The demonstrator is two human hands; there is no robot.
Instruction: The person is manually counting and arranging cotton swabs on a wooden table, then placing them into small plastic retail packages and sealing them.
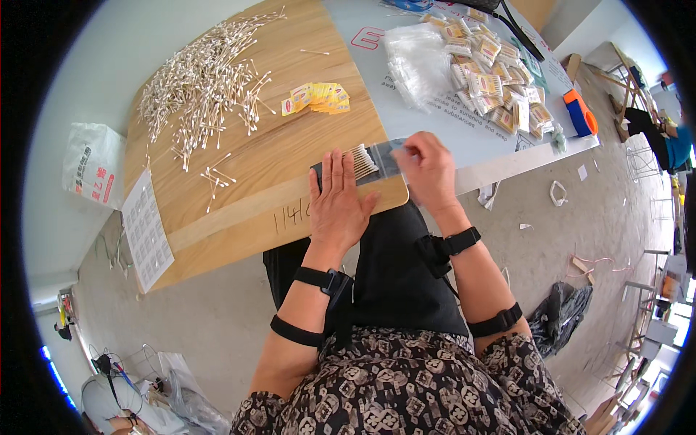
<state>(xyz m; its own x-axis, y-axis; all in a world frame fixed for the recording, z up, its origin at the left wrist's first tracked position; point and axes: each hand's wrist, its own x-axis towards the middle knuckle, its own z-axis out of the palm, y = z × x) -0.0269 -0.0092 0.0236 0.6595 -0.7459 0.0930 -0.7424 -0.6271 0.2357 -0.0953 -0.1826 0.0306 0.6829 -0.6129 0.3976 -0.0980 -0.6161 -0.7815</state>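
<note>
My left hand (339,206) lies flat with its fingers stretched out over a dark mat (317,171) near the table's front edge. Beside its fingers is a row of white-tipped cotton swabs (362,161), partly covered by the hand. Just to the right, my right hand (429,170) is closed in a pinch at the end of a clear plastic bag (388,157). Whether the swabs lie inside the bag or against its mouth I cannot tell. Small yellow printed cards (319,97) lie farther back in an overlapping cluster.
A big heap of loose cotton swabs (199,80) covers the wooden table's far left. At the back right, empty clear bags (417,61) lie beside piled filled swab packs (500,76) and an orange-and-blue tape roll (580,114). A printed sheet (147,230) hangs over the left edge.
</note>
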